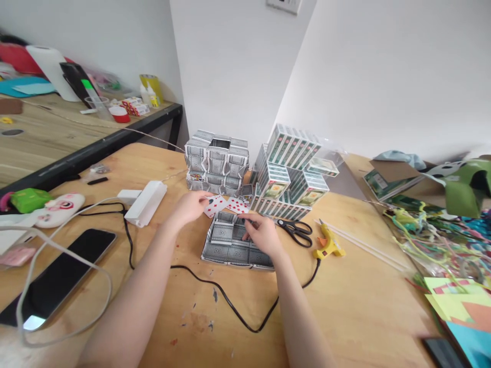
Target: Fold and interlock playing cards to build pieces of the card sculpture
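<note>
Head view: scissors [288, 225]; glue gun [329, 247] near tray [230, 254]

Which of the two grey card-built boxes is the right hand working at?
The low box nearest the person: the right hand reaches over its open inside. The tall box stands farther back, by the wall, apart from that hand.

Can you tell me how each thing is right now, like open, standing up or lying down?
Card tray: open on top
Playing cards: face up
Left hand: fingers at the playing cards
Right hand: fingers over the card tray
Patterned card structure: standing, gap in its top
Card boxes: stacked
Scissors: lying flat, blades mostly hidden
Glue gun: lying down, cord attached
Phone: lying flat, screen dark
</note>
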`<move>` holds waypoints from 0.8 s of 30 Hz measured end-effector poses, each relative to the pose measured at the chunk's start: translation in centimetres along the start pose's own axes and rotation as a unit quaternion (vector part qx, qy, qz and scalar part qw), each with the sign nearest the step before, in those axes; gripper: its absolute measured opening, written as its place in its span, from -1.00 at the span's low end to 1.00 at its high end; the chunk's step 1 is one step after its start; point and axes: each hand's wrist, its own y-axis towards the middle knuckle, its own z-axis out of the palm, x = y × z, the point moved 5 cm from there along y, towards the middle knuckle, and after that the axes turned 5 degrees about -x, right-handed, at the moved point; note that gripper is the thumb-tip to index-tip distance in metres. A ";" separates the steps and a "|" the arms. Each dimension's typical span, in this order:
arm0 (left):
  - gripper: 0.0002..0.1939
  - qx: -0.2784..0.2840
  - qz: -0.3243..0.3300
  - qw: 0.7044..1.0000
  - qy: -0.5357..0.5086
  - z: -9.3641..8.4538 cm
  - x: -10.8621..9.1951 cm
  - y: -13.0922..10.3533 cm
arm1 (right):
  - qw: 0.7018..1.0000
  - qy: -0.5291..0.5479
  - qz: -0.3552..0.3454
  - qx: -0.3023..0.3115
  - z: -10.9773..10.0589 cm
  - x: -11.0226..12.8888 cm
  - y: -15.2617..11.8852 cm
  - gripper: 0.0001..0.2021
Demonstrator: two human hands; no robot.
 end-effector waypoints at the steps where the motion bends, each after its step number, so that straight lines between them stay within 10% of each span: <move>1: -0.63 -0.026 0.003 0.999 0.044 0.1 0.2 0.1 | 1.000 0.002 0.002 0.001 0.0 0.0 0.0 -0.71; 13: -0.57 -0.059 -0.006 0.983 0.176 2.4 1.8 0.9 | 1.000 0.014 0.002 0.001 0.2 -0.4 0.2 -0.70; 24: -0.70 -0.095 -0.050 0.987 0.124 -0.4 0.4 0.2 | 0.999 0.021 -0.027 -0.011 0.1 -0.2 0.3 -0.70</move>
